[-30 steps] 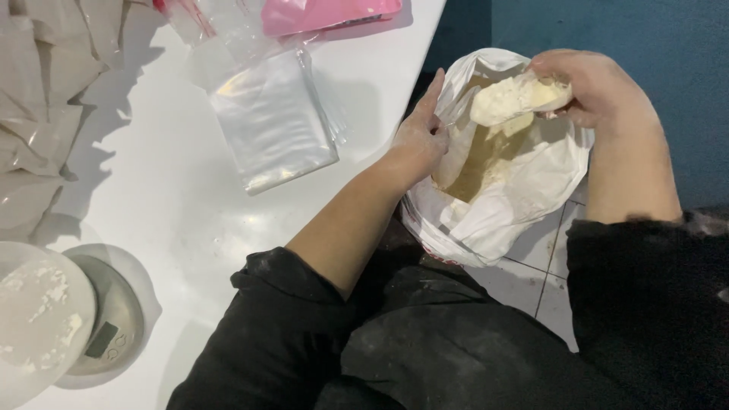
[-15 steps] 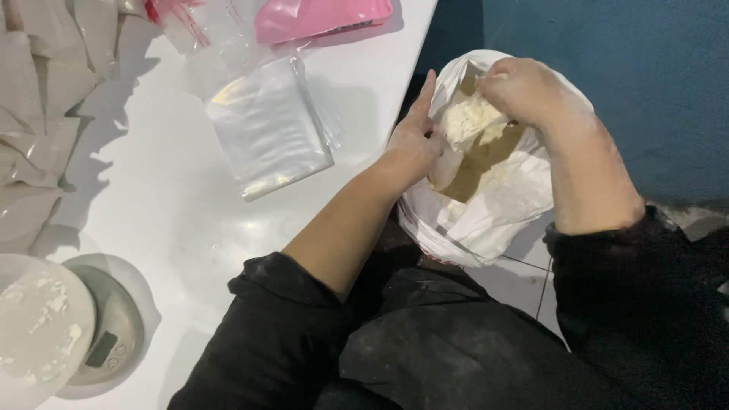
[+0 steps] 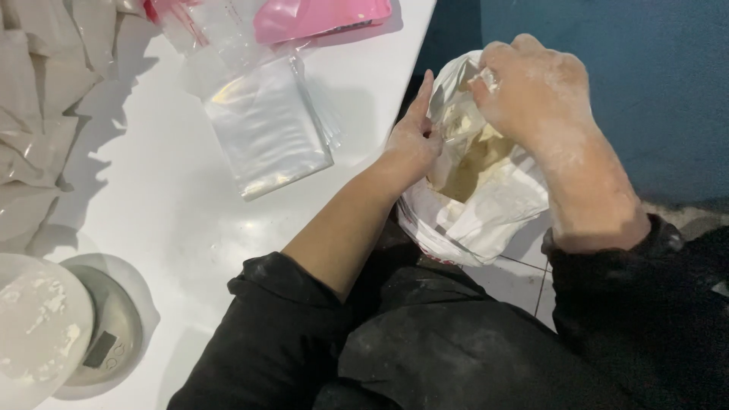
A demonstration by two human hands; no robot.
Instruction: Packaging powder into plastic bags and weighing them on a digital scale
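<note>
The left hand [image 3: 412,137] gripped the near rim of a white plastic sack [image 3: 486,209] beside the white table [image 3: 167,220]. The flour-dusted right hand [image 3: 535,91] was curled shut over the sack's mouth, pinching a small clear bag [image 3: 456,125] above pale powder.

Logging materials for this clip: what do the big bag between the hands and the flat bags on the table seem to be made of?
The big white bag looks like thin, soft plastic film: it crumples into folds and has a slight sheen. The flat bags look like clear glossy plastic: the white table shows through and glare streaks them. The left hand holds the big bag's rim; the floury right hand reaches in.
</note>
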